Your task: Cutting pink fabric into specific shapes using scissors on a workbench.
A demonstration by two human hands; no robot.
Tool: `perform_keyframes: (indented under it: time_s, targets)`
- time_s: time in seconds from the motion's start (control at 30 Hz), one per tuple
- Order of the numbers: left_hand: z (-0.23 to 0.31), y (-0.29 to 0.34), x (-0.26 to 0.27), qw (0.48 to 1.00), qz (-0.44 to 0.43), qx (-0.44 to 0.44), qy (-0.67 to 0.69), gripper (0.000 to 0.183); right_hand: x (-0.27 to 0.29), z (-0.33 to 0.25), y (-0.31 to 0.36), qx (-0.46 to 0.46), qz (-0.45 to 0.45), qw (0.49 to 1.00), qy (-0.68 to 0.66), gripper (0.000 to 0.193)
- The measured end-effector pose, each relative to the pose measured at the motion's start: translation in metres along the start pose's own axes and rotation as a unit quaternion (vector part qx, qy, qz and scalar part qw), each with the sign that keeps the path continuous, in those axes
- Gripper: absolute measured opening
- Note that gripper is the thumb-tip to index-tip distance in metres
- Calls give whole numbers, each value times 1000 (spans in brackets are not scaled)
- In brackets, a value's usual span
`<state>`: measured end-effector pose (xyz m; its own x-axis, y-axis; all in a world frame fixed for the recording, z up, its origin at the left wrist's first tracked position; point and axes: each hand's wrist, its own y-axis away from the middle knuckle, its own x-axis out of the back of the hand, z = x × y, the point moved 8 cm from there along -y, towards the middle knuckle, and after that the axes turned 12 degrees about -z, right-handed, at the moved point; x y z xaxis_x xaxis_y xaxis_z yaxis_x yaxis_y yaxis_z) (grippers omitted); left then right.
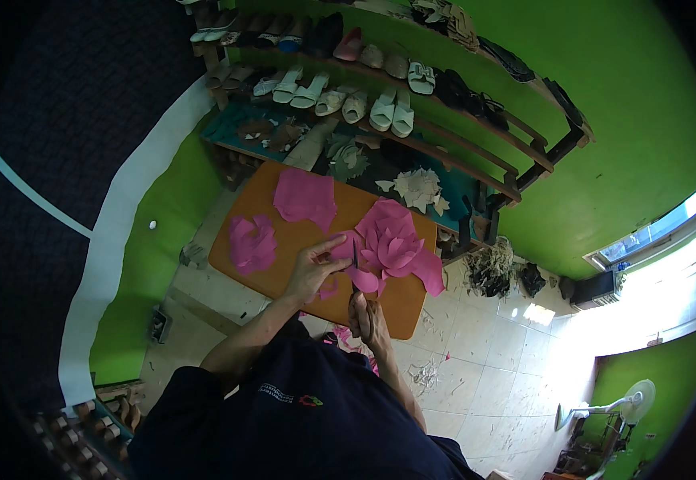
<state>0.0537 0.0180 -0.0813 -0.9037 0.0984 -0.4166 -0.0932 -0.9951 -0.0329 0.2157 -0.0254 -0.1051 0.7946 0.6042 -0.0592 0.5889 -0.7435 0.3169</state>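
Note:
My left hand [314,266] pinches a pink piece of sheet material [365,281] above an orange-brown table [404,316]. Around the handles of a pair of scissors, my right hand [369,322] is closed. The dark scissor blades [356,254] point away from me and lie against the pink piece, close to my left fingertips. Just right of them, a heap of cut pink pieces [393,248] overlaps like petals. At the table's far left rests a larger pink sheet [306,196]. Crumpled pink offcuts [252,245] lie nearer, by the left edge.
Beyond the table stands a rack with rows of shoes and sandals [313,90]. Its lower shelf holds pale cut pieces [418,189] and greenish ones [346,158]. Scraps [425,374] litter the tiled floor; a fan [637,400] stands at lower right.

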Motion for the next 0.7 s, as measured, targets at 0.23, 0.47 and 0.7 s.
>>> perform_keyframes:
  time_s: [0.23, 0.47, 0.7]
  targets:
    - [-2, 2, -5, 999, 33, 12, -6, 56, 4, 7, 2, -20, 40, 997, -65, 59]
    - [-4, 3, -8, 998, 55, 11, -7, 57, 13, 18, -1, -15, 97, 995, 31, 60]
    - [1, -1, -11, 999, 16, 18, 32, 58, 13, 24, 2, -58, 103, 993, 24, 61]
